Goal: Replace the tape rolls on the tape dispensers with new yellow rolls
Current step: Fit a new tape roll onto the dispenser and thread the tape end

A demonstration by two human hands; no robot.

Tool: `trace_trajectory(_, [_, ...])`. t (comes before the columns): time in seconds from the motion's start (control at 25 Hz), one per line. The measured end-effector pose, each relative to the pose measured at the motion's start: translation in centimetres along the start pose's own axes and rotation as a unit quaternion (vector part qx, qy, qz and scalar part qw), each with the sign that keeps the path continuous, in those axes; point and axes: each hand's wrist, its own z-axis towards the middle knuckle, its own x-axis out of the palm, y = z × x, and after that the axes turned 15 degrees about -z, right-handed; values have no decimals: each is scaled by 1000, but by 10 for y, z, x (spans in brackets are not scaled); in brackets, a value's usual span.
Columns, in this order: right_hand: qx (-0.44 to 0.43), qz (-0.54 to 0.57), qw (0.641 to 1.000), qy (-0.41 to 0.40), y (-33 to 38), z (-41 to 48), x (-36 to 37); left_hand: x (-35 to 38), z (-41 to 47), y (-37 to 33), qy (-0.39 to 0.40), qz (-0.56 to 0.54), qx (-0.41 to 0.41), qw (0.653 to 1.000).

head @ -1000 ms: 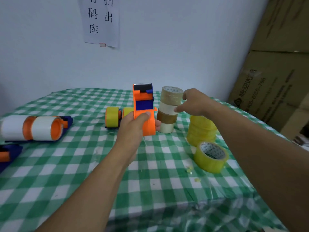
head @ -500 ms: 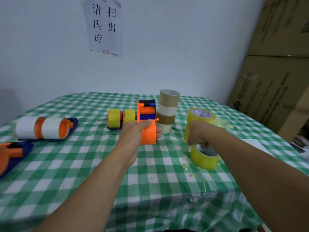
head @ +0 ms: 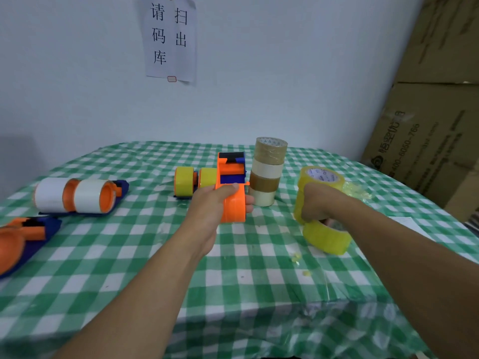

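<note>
Moved off the brown-and-clear stack (head: 268, 172), the right grip (head: 315, 203) is now curled round the yellow roll (head: 324, 177) just beside it on the checked surface (head: 246, 268), the orange dispenser (head: 233, 208) is clasped in the left grip (head: 207, 206), and the roll, judged light, stiff-cored and slick, is best held across its outer wall.

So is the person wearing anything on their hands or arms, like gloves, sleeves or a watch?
No. The left hand and the right hand are bare: no gloves, and no rings that show. The left forearm and the right forearm are uncovered as far as the picture's edge, with no sleeve, watch or bracelet in view.
</note>
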Motion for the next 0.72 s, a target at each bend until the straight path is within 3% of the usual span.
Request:
trace_trajectory(0.08, [-5,46,998,-38,1,2,-20,-1,4,-3,0,3,9,1000])
trace_trajectory(0.16, [-34,178,982,-61,5,-2,-42,-3,7,-7,1,8,18,1000])
trace_trajectory(0.32, [-105,465,876,-77,21,-18,-70,-7,18,-17,2,24,58,998])
trace_trajectory(0.52, [-113,668,729,-97,54,-4,-63,-14,43,-28,-2,23,93,995])
trace_trajectory(0.64, [-117,720,679,-82,71,12,-54,-17,62,-28,-5,38,106,994])
trace_trajectory(0.72, [-126,727,670,-87,79,22,-47,-19,72,-27,-7,55,118,991])
